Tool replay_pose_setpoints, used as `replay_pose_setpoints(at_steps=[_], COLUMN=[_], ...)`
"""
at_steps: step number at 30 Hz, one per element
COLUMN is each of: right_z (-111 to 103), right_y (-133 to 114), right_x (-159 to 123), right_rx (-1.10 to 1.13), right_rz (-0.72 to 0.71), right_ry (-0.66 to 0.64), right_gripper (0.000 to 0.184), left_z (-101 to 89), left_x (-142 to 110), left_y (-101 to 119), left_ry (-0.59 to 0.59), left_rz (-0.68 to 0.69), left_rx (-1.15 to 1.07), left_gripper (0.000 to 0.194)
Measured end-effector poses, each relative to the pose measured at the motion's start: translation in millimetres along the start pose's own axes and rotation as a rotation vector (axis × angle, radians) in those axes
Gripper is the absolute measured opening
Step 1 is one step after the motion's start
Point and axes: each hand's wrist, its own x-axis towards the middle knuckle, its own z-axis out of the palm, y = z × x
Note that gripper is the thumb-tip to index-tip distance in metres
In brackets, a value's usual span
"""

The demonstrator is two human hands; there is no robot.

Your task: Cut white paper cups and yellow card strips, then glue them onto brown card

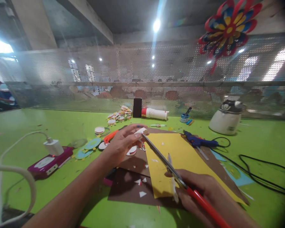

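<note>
My left hand [123,141] pinches a small white paper piece [142,130] between thumb and fingers, above the paper sheets. My right hand [199,190] is closed round a pair of scissors [165,161] with a red handle. The scissors' long blade reaches up to the white piece, its tip at or just beside it. A slim, pointed, pale thing [170,160] shows by my right hand; I cannot tell whether it is a part of the scissors. Underneath lie a yellow sheet [180,148] and a brown sheet [123,186], with white paper scraps [142,193] scattered on them.
A blue glue gun [201,141] with a black cord lies to the right. Orange-handled scissors [110,136] and light-blue paper discs [92,144] are at the left, near a purple extension socket [49,164] with a white charger. A phone [137,107] and stacked cups [155,114] stand behind.
</note>
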Motion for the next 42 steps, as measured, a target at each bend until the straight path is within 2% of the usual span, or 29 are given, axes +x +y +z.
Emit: replay_pose_setpoints(at_steps=[5,11,16,21,25,33,42], right_z=[2.9,5.0,4.1,3.9,5.0,4.3,2.3], right_y=[1.6,3.5,3.2,3.6,6.3,5.1,8.1], right_x=[-0.8,-1.4,-1.5,-1.5,-1.8,-1.4,0.8], right_rx=[0.01,-0.011,-0.008,-0.02,-0.034,-0.011,0.033], right_rz=[0.019,0.04,0.051,0.032,0.027,0.045,0.036], right_ry=[0.016,-0.033,-0.038,0.005,-0.019,-0.024,0.045], right_gripper=[0.031,0.015,0.022,0.023,0.017,0.022,0.032], left_z=[-0.3,-0.9,-0.2,0.6,0.0,-0.2,-2.1], left_x=[0.8,1.9,1.4,0.5,0.7,0.2,0.6], left_y=[-0.7,-1.3,-1.3,-0.5,-0.6,0.1,-1.1], left_ry=[-0.011,-0.002,-0.008,-0.004,0.0,-0.008,0.008], left_rz=[0.01,0.005,0.007,0.014,-0.001,-0.006,-0.017], left_rx=[-0.006,0.014,0.019,0.027,0.042,0.044,0.085], left_gripper=[0.026,0.026,0.026,0.025,0.026,0.028,0.029])
